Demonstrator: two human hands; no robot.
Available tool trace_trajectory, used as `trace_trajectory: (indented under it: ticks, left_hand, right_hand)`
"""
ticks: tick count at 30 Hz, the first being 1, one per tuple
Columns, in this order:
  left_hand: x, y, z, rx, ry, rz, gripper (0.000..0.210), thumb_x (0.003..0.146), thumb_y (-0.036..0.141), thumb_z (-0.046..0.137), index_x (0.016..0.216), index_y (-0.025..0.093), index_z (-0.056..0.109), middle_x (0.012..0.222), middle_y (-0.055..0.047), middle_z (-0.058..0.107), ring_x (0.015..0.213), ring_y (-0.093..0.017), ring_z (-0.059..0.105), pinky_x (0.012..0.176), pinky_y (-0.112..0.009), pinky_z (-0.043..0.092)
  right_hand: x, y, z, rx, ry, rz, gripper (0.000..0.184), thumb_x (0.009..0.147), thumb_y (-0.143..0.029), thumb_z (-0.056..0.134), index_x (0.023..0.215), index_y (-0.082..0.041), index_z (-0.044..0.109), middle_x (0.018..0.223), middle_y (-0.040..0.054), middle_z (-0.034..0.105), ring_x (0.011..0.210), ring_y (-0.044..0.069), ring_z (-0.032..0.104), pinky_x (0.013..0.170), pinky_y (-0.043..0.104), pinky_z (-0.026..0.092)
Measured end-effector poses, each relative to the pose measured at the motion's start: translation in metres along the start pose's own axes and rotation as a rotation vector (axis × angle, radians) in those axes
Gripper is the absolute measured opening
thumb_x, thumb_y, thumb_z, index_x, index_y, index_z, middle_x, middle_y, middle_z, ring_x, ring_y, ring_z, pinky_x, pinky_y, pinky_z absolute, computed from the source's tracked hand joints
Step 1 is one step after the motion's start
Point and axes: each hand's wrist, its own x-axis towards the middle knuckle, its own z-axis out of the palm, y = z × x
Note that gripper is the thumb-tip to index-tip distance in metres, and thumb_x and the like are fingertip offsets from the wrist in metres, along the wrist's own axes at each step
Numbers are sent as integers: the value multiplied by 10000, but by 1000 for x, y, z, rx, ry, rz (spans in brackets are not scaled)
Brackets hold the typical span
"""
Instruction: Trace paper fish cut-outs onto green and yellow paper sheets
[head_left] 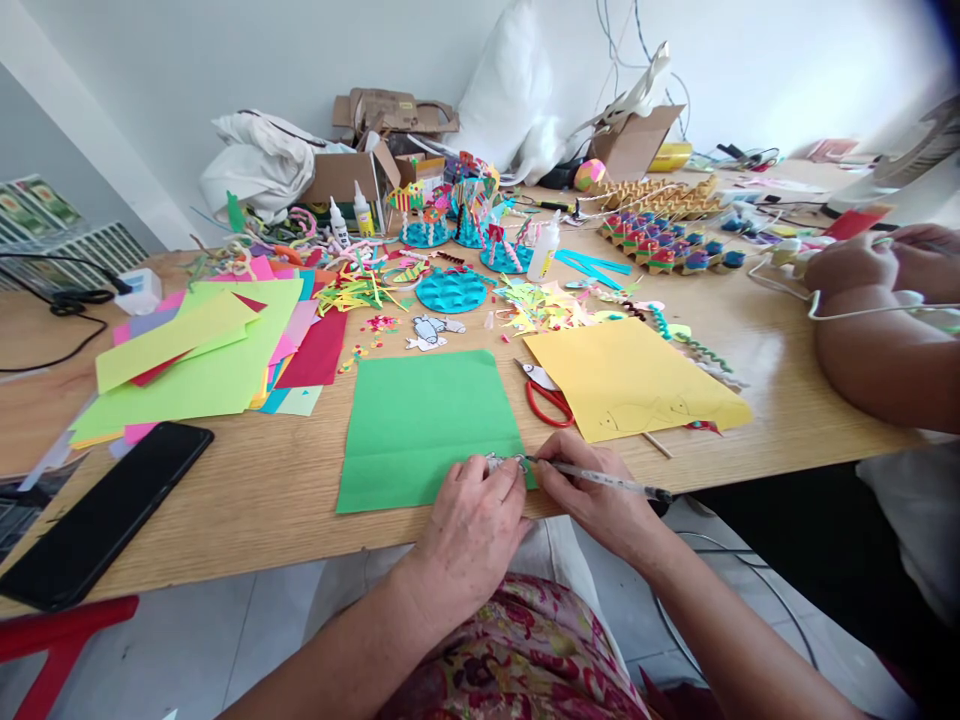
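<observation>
My right hand (589,490) is closed around a clear pen (611,480), its tip at the right edge of a green paper sheet (427,415). On that sheet's lower right lies a small white paper cutout (517,461), partly hidden by fingers. My left hand (476,515) lies flat over the cutout and the sheet's front edge, pressing them down. Red-handled scissors (551,400) rest just beyond my right hand, partly under a yellow sheet (637,370) with pencilled fish outlines. Behind the green sheet is another drawn paper cutout (431,331).
A black phone (109,510) and stacked coloured paper (217,370) are at left. Farther back stand a glue bottle (545,250), a blue scalloped disc (451,289), paper scraps (551,305) and painted egg-carton pieces (667,242). Another person's arm (870,320) rests at right.
</observation>
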Motion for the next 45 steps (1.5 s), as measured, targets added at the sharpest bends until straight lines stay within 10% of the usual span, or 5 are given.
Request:
trace_trajectory:
  ticks: [45]
  left_hand:
    - [0,-1,0,-17,-14,6,385,864,284,555,1218,154,474,1204,-45,530,961,-222,476,791,-385,463]
  right_hand:
    - [-16,-5,5,-28,22,20,106,811,-183,437,720,-205,486,568,-26,557,496,118,512,495,217,369]
